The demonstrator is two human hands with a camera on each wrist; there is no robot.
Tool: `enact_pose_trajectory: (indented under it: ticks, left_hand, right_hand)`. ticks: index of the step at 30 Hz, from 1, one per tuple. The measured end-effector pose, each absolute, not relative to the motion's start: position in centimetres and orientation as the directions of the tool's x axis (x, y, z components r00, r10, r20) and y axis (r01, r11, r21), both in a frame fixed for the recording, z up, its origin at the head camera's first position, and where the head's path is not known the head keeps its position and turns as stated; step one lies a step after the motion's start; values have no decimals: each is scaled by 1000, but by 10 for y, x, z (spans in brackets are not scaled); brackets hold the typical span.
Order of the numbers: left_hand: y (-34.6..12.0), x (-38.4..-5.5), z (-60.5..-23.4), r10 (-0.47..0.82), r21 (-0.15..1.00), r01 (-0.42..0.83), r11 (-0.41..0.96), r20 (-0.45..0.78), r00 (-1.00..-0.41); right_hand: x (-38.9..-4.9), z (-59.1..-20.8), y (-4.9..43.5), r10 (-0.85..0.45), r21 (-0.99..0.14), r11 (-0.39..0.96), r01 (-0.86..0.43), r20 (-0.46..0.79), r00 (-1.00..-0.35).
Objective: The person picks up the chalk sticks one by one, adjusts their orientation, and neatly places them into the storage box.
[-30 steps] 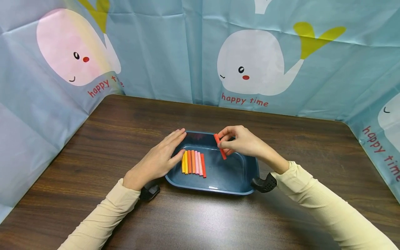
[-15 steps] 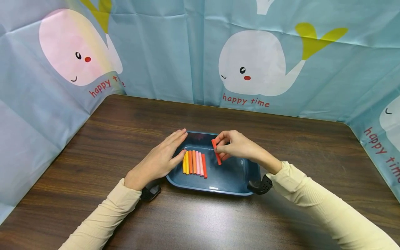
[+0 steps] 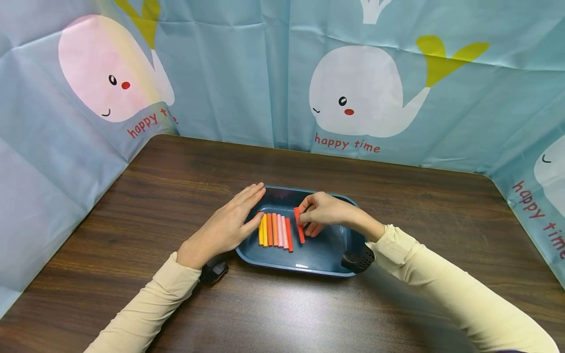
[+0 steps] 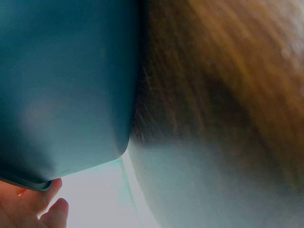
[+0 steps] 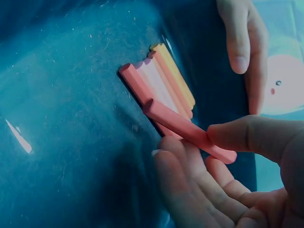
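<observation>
A red stick of chalk is pinched between the thumb and fingers of my right hand, over the dark blue tray. In the right wrist view the held red chalk slants across another red chalk stick in a row. That row runs from yellow chalk through orange chalk and pink chalk to red on the right. Its fingers straight, my left hand rests at the tray's left rim, thumb over the inside. Fingertips show by the rim in the left wrist view.
The tray stands on a brown wood-grain table. A light blue curtain with whale prints hangs behind and beside the table. Black wrist straps sit below both hands.
My right hand has come down and to the left with the red chalk, closer to the row. The left hand has stayed at the tray's rim.
</observation>
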State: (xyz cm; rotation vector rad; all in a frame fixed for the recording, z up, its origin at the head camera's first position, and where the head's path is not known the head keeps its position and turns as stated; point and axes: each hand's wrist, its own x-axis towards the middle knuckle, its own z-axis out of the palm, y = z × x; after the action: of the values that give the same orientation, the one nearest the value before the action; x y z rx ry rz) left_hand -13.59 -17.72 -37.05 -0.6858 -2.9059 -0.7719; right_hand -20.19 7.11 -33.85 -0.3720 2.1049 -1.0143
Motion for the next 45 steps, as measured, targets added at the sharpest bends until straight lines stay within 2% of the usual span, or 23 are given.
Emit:
enact_pose_trajectory:
  ticks: [5, 22, 30, 38, 45]
  left_hand:
    - [-177, -136, -371, 404, 460, 430, 777, 161, -901]
    - [-176, -137, -372, 405, 458, 438, 773, 175, -898]
    - [-177, -137, -370, 397, 467, 422, 777, 155, -904]
    - [-178, -137, -369, 401, 463, 427, 777, 159, -902]
    - [-177, -136, -369, 400, 468, 427, 774, 162, -902]
  right_hand:
    - [-203, -343, 68, -532, -731, 679, 69, -554, -641]
    - [-204, -347, 65, -509, -695, 714, 78, -593, -624]
    - [-204, -342, 66, -539, -711, 703, 39, -567, -623]
    - [-199, -328, 74, -556, -730, 684, -5, -517, -650]
    - [-197, -320, 85, -599, -748, 659, -79, -458, -657]
